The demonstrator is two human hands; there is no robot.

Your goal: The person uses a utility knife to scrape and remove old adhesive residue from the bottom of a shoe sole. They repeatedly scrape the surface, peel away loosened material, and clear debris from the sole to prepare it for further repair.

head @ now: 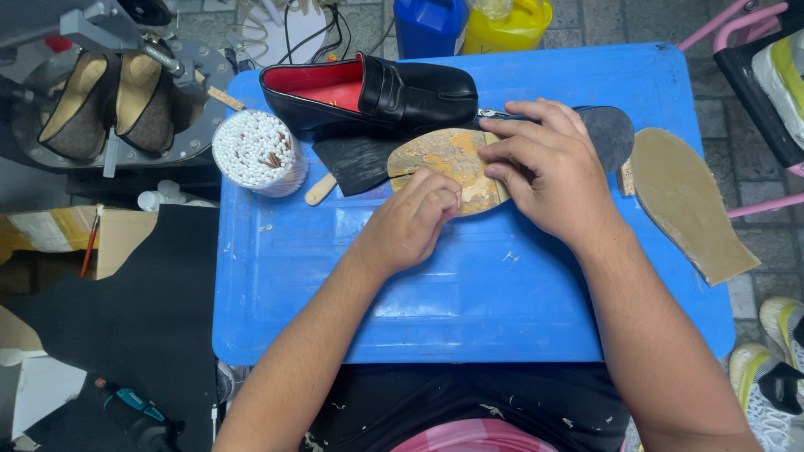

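While the tub of cotton swabs (258,151) stood untouched at the left of the blue desk (435,293), the left hand (414,222) had its grip pinched together on the near edge of the tan insole (444,163), though what the fingertips held could not be told. Much of the insole's face already looked patchy with yellow glue and scraped bare in places. The right hand (548,163) lay spread flat, pressing its other end down. Behind lay the black loafer (377,94); a second tan sole (682,201) waited at the right, seemingly unworked.
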